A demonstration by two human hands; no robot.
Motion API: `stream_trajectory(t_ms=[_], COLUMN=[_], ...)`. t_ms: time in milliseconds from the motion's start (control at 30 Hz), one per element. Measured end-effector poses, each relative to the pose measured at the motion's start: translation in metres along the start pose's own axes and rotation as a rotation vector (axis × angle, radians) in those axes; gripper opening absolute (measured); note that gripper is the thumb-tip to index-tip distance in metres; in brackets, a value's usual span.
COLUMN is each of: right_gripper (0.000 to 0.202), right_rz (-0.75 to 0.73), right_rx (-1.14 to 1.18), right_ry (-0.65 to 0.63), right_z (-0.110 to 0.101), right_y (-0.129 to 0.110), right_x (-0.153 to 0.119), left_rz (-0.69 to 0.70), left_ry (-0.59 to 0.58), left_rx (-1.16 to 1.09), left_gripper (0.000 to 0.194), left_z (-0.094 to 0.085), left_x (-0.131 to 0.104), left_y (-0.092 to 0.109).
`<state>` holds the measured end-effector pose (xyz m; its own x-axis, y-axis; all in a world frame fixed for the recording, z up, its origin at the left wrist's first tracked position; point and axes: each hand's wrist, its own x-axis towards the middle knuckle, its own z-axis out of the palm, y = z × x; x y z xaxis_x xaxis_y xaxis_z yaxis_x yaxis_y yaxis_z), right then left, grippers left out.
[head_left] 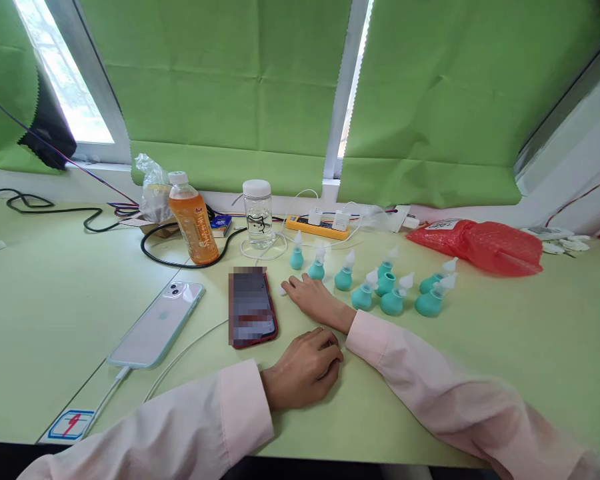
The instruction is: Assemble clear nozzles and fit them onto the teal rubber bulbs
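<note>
My right hand [311, 301] reaches left over the table, fingers stretched out and slightly apart. By its fingertips lies a small white piece [283, 291], partly covered. My left hand [305, 369] rests closer to me with its fingers curled in; whatever they hold, if anything, is hidden. Beyond and right of my right hand stand several teal squeeze bulbs with clear white nozzles, among them one bulb [343, 279] and another bulb [365, 297]. One teal bulb [385, 285] has an open neck without a nozzle. A red-cased phone [253, 310] lies left of my hands.
A white phone [157, 327] on a charging cable lies at left. Behind stand an orange drink bottle [196, 223] and a clear jar [258, 217]. A yellow power strip [317, 227] sits by the wall, and a red plastic bag [503, 250] lies back right.
</note>
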<state>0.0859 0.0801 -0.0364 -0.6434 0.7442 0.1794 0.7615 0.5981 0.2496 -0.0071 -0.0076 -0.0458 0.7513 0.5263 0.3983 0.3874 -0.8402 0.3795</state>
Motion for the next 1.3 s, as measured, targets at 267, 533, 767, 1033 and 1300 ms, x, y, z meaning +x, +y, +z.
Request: stream_trajectory(t_ms=[267,533,767,1033,1300], right_gripper=[0.024,0.023,0.018,0.018,0.015], right_rz=[-0.082,0.022,0.135,0.205,0.252], right_rx=[0.327,0.729,0.839,0.915,1.04], right_ry=[0.095,0.345,0.478,0.5,0.492], right_z=[0.002,0.01,0.012,0.011,0.011], right_y=[0.017,0.028,0.016,0.017,0.017], right_x=[-0.052,-0.098,-0.099,-0.104,-0.104], left_rz=[-0.166,-0.223,-0.233,-0.352,-0.379], left_ry=[0.141,0.072,-0.032,-0.133,-0.069], left_rx=[0.037,0.393,0.553,0.552,0.54], left_gripper=[0.016,0.045,0.047,0.02,0.02], left_z=[0.0,0.006,0.008,0.011,0.014], left_x=[0.001,-0.001,0.011,0.047,0.048], left_y=[-0.004,-0.014,-0.023,-0.04,-0.042])
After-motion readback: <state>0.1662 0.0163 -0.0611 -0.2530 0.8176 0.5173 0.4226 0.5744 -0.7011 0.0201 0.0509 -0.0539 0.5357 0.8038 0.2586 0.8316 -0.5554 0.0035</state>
